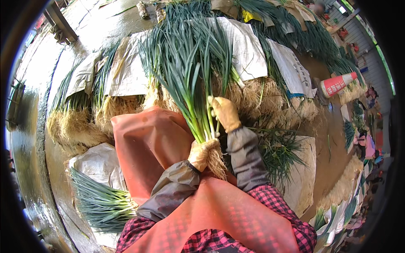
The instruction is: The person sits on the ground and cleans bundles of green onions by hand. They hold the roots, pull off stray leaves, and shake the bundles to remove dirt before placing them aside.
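Observation:
My left hand (202, 153), in a tan glove, is closed around the white base of a bunch of green onions (193, 107), just above its hanging roots. The green leaves fan out upward, away from me. At the right side of the bunch, my right hand (225, 113), also gloved, has curled fingers against a pale stalk; whether it grips the stalk is not clear. A red-orange plastic apron (152, 136) covers my lap below the bunch.
Root-on green onions (76, 123) lie in rows ahead, partly under white woven sacks (129, 68). Another pile (101, 199) lies at lower left. Loose leaves (281, 151) rest by a sack (305, 170) at right. Beyond are a red-and-white cone (338, 84) and people farther off.

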The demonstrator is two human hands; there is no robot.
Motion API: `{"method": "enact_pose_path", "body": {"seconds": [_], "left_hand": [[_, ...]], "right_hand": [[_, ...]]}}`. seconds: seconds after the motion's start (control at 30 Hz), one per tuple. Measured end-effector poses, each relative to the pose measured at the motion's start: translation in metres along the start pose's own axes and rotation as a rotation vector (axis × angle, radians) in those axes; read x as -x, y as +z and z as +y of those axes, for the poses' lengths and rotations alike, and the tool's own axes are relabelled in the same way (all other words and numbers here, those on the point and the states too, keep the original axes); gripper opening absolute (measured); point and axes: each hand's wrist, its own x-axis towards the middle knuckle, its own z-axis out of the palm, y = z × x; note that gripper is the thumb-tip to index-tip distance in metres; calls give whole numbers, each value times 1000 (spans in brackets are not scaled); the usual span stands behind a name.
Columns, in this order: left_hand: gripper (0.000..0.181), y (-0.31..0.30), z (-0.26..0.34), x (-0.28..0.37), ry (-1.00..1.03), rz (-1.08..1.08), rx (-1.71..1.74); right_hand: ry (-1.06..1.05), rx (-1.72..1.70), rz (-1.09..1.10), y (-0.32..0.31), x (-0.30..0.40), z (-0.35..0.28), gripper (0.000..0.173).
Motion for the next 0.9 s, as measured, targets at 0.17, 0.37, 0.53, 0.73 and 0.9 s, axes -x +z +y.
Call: {"method": "enact_pose_path", "body": {"seconds": [0.17,0.37,0.53,0.73,0.9], "left_hand": [[28,1,2,1,-6,12,40],[34,6,-4,-6,22,16,158],[33,9,0,-4,39,-142,180],[32,0,0,5,48,-170,63],[34,10,21,11,140,-159,131]], "right_hand": [[-258,-76,248,-9,91,39,37],[-1,-536,553,-156,140,210,46],[249,30,503,-110,114,196,79],[-18,-441,-138,-6,37,57,51],[-146,-629,19,7,13,59,39]]}}
